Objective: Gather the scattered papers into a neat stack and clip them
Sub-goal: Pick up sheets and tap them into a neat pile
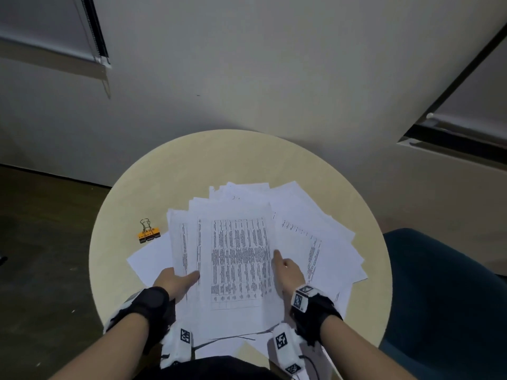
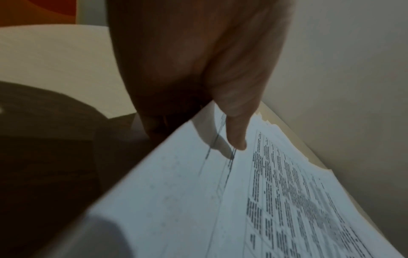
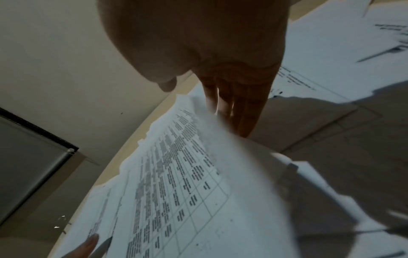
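Pinching with thumb on top and fingers under, my left hand (image 1: 175, 281) holds the papers (image 1: 241, 259) just beside the orange clip (image 1: 148, 233), while my right hand (image 1: 288, 272) has straight fingers beneath their edge away from the clip, thumb off, likely to square them.

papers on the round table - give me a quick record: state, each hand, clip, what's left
papers: printed sheets fanned out and overlapping on the round table, not yet squared
left hand: pinches the left edge of the top sheets, thumb on top, fingers beneath
right hand: straight fingers slid under the right edge of the top sheets
binder clip: orange, lying on the table left of the papers, untouched
left to do: square the stack, then clip it
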A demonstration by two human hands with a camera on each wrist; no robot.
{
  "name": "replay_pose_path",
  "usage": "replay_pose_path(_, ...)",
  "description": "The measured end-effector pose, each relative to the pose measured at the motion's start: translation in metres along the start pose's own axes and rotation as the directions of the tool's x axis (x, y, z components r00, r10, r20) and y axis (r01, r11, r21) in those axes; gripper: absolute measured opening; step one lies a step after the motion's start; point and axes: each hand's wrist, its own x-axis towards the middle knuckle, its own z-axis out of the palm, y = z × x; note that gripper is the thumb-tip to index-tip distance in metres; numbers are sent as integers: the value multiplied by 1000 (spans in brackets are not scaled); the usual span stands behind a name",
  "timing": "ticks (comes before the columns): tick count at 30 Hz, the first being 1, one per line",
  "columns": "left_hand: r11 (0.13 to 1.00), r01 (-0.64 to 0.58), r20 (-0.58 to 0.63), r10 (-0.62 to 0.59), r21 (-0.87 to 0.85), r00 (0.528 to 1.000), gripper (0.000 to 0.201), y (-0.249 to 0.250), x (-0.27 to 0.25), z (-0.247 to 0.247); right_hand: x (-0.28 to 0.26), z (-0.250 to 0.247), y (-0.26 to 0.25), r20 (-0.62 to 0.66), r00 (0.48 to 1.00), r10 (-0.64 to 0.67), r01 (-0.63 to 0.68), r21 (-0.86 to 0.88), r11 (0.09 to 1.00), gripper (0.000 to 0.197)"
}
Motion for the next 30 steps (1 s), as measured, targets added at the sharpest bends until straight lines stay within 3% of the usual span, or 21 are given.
replay_pose_path(1, 1000, -14, -23, 14, 2, 1000, 70, -1, 3, 1, -2, 3, -4, 31, 999, -26, 27, -25, 999, 71)
replay_pose_path(4, 1000, -10, -83, 8, -18, 997, 45, 2, 7, 2, -11, 11, -20, 237, 949, -207, 247, -151, 957, 73)
replay_pose_path(6, 1000, 0, -101, -3, -27, 995, 33, 4, 11, 1, -9, 10, -24, 209, 935, -287, 306, -67, 950, 78)
replay_pose_path(8, 1000, -4, -75, 3, -24, 997, 22, 6, 13, -2, 4, 6, -16, 110, 946, -305, 308, -17, 951, 66)
replay_pose_path(10, 1000, -3, -59, 4, 4, 998, 19, 6, 17, -3, 17, -5, 0, 168, 946, -278, 301, -135, 944, 87)
replay_pose_path(11, 1000, -9, -61, 10, 26, 998, 18, 6, 17, -4, 24, -10, 8, 249, 937, -245, 313, -289, 905, 103)
replay_pose_path(13, 999, -17, -55, 19, 43, 998, 19, 8, 20, -5, 41, -19, 23, 391, 897, -208, 408, -547, 731, 130)
replay_pose_path(15, 999, -18, -57, 20, 41, 998, 21, 11, 23, -5, 52, -23, 33, 462, 867, -187, 471, -639, 608, 143)
replay_pose_path(17, 998, -18, -72, 22, 62, 997, 21, 15, 23, -2, 54, -28, 39, 473, 866, -163, 470, -658, 588, 144)
replay_pose_path(21, 992, -49, -102, 61, 114, 993, 14, 18, 21, 0, 42, -34, 51, 345, 927, -146, 352, -665, 659, 113)
replay_pose_path(26, 995, -41, -130, 53, 93, 990, 24, 17, 14, 0, 28, -57, 40, 186, 970, -156, 237, -591, 771, 43)
replay_pose_path(28, 996, -43, -133, 52, 73, 990, 30, 15, 13, -2, 29, -67, 38, 66, 986, -154, 167, -438, 884, 28)
replay_pose_path(30, 996, -56, -115, 64, 65, 991, 34, 12, 11, -2, 26, -79, 40, -98, 985, -145, 125, -188, 974, 31)
